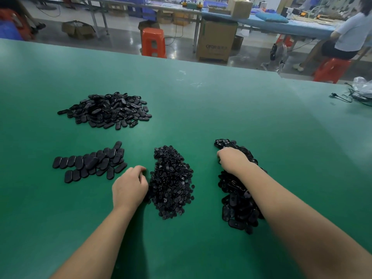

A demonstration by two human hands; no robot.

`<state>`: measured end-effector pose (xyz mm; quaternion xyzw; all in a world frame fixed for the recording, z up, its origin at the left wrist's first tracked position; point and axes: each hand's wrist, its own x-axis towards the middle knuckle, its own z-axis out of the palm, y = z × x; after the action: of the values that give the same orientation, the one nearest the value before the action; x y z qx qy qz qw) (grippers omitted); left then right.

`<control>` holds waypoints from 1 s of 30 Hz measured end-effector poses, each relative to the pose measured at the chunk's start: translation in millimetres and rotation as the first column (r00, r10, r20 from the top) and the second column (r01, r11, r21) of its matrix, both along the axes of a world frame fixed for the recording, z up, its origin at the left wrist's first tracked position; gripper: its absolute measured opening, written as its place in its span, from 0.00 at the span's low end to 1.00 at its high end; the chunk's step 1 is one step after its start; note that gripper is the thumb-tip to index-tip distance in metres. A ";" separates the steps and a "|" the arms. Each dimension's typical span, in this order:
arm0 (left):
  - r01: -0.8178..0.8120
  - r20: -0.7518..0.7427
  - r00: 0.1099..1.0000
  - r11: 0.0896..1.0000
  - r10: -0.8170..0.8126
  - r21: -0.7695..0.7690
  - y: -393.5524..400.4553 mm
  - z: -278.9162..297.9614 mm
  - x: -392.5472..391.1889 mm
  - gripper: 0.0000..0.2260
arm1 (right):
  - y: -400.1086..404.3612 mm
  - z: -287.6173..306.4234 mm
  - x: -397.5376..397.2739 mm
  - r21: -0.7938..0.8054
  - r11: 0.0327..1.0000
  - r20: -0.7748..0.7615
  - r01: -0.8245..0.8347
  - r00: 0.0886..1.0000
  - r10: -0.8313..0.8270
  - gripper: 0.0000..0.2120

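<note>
My left hand [129, 188] lies knuckles up with its fingers curled under, the tips against the left edge of the heap of small round pieces [171, 182], which spreads just to its right. Whether I am pinching one of those pieces I cannot tell, because the fingertips are tucked out of sight. Past that heap, my right hand [231, 159] is down on the pile of oval shells [239, 200], fingers bent into its far end, while the rest of the pile runs back under my wrist and forearm. What that hand has hold of, if anything, is hidden too.

Just ahead and to the left of my left hand lie the laid-out ovals [88, 162], smooth side up and overlapping. I take these for the finished ones. They are a small batch beside the two full heaps at my hands, so I judge most of the work is left.

Well beyond them sits a bigger mound of ovals [106, 110]; I cannot tell if it is stock or done. Past the far edge of the green table [221, 109] stands an orange stool [153, 44].
</note>
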<state>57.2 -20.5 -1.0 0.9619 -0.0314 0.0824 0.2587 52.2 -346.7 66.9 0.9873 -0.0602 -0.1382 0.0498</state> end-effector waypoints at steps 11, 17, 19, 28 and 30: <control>0.157 0.069 0.986 0.986 -0.154 -0.047 2.7 -5.9 -1.9 0.18 | 24.6 0.0 -2.0 0.439 0.893 0.288 0.105 0.924 -0.250 0.07; 0.117 0.043 0.992 0.992 -0.115 -0.049 2.3 -6.6 -0.3 0.14 | 60.1 -13.0 -26.1 0.924 0.365 0.146 0.111 0.780 -0.608 0.02; 0.092 0.042 0.995 0.992 -0.089 -0.085 2.7 -5.9 0.8 0.09 | 68.3 -21.2 -34.6 0.987 0.136 0.029 0.089 0.728 -0.685 0.05; 0.057 0.037 0.998 0.979 -0.051 -0.194 5.7 -9.0 4.1 0.03 | 99.9 -51.9 -64.4 0.995 -0.098 -0.074 -0.006 0.606 -0.792 0.09; 0.063 0.043 0.997 0.980 -0.056 -0.189 5.5 -9.6 3.7 0.04 | 104.8 -54.6 -68.2 0.996 -0.085 -0.060 -0.014 0.599 -0.798 0.09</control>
<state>60.8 -15.1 -10.6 0.9297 -0.0572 0.0954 0.3512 -16.0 -242.0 12.2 0.6506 -0.2815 0.1643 -0.6859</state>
